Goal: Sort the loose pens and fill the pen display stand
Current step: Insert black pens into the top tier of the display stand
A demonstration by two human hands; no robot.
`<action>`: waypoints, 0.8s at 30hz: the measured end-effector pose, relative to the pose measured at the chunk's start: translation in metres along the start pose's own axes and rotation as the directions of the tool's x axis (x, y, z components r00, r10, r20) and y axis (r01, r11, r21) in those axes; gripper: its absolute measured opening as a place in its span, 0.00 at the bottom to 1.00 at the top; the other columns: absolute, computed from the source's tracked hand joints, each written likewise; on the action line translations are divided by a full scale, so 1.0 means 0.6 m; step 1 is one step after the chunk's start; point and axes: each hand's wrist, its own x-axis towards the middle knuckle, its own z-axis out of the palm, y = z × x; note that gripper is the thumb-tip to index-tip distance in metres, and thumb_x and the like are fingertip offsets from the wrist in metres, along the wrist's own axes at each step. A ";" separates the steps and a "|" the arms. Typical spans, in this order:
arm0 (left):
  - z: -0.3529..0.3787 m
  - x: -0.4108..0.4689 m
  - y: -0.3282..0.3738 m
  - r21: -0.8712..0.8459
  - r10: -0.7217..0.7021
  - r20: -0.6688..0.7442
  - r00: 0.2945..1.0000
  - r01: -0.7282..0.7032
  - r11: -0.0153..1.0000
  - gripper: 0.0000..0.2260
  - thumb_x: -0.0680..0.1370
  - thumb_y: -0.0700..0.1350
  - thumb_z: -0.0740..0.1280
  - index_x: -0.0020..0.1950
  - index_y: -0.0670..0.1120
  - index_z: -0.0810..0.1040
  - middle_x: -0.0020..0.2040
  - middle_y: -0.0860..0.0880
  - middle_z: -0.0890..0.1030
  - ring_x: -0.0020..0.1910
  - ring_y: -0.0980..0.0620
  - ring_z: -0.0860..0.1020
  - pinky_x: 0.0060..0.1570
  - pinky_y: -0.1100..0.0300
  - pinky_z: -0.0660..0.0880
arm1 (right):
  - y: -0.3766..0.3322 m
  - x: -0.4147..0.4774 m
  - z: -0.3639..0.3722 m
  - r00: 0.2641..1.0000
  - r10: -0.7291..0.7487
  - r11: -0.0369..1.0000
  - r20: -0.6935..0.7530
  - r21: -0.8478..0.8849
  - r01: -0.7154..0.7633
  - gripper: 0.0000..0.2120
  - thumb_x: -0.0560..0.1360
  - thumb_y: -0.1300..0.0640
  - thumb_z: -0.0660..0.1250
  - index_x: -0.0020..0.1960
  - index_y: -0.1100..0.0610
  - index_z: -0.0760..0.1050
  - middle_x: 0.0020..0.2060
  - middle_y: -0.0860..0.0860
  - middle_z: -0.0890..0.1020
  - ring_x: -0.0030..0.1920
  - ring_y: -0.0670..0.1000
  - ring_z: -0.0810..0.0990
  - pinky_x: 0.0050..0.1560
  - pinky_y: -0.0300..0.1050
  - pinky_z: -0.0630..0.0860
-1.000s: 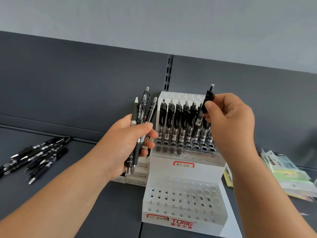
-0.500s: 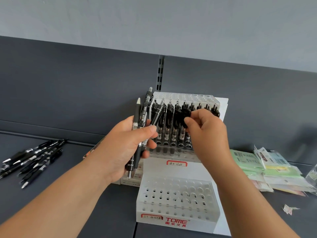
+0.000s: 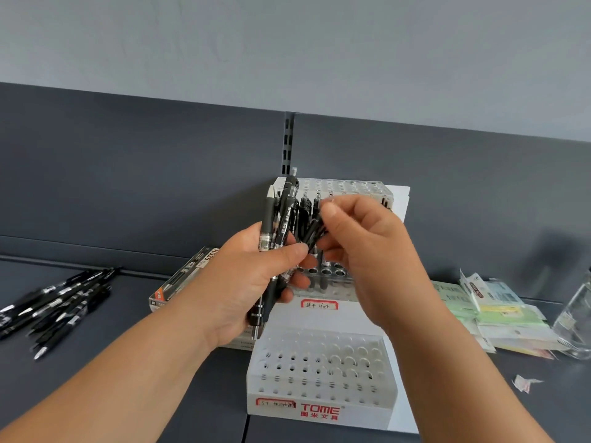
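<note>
The left hand [image 3: 243, 282] grips a pen bundle [image 3: 277, 225]; the right hand [image 3: 361, 247] pinches 1 black pen [image 3: 315, 231] beside it.

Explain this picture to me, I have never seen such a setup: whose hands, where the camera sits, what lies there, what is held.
No machine: a person works bare-handed, filmed by one camera worn on the head, looking down. The left hand grips a bundle of black pens; the right hand pinches one pen beside it. Behind them is a white stand, upper tier partly filled, lower tier empty. On the dark surface lie loose pens at left, a box, and packets at right.
</note>
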 end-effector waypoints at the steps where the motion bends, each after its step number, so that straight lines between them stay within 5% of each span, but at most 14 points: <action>1: 0.004 0.000 0.000 0.011 0.009 0.005 1.000 -0.009 1.000 0.03 0.75 0.38 0.67 0.47 0.44 0.75 0.37 0.47 0.82 0.33 0.52 0.78 0.29 0.60 0.72 | 0.000 -0.001 -0.001 0.999 0.024 0.999 0.023 0.041 -0.025 0.04 0.77 0.57 0.66 0.43 0.55 0.76 0.36 0.52 0.80 0.37 0.51 0.78 0.41 0.44 0.77; 7: 0.022 0.004 -0.006 0.025 0.031 0.014 0.999 -0.032 0.999 0.03 0.76 0.38 0.67 0.48 0.43 0.75 0.37 0.47 0.82 0.34 0.52 0.79 0.30 0.60 0.74 | 0.004 -0.009 -0.020 0.991 0.130 0.956 0.041 0.261 -0.137 0.05 0.76 0.61 0.65 0.41 0.58 0.76 0.34 0.53 0.80 0.34 0.49 0.79 0.39 0.41 0.77; 14: 0.026 0.015 -0.016 -0.019 0.020 -0.050 0.999 -0.021 1.000 0.01 0.78 0.41 0.65 0.47 0.44 0.75 0.41 0.45 0.81 0.40 0.50 0.80 0.43 0.50 0.81 | -0.036 0.013 -0.078 0.952 -0.147 0.989 -0.267 -0.034 0.143 0.05 0.77 0.61 0.65 0.43 0.56 0.77 0.35 0.51 0.83 0.36 0.48 0.81 0.41 0.42 0.81; 18: 0.025 0.017 -0.020 0.052 0.010 -0.094 0.996 -0.005 0.999 0.03 0.77 0.44 0.66 0.47 0.46 0.75 0.34 0.49 0.76 0.31 0.52 0.76 0.32 0.54 0.78 | -0.036 0.028 -0.086 0.897 -0.311 0.935 -0.314 -0.270 0.229 0.06 0.77 0.59 0.66 0.42 0.51 0.76 0.35 0.48 0.82 0.37 0.49 0.82 0.43 0.46 0.81; 24: 0.025 0.014 -0.023 0.149 0.028 -0.099 0.995 -0.013 0.989 0.07 0.77 0.48 0.65 0.42 0.48 0.72 0.32 0.49 0.71 0.26 0.55 0.67 0.23 0.62 0.65 | -0.012 0.042 -0.067 0.910 -0.325 0.889 -0.256 -0.412 0.201 0.04 0.76 0.57 0.66 0.43 0.51 0.76 0.36 0.52 0.82 0.40 0.55 0.80 0.47 0.56 0.79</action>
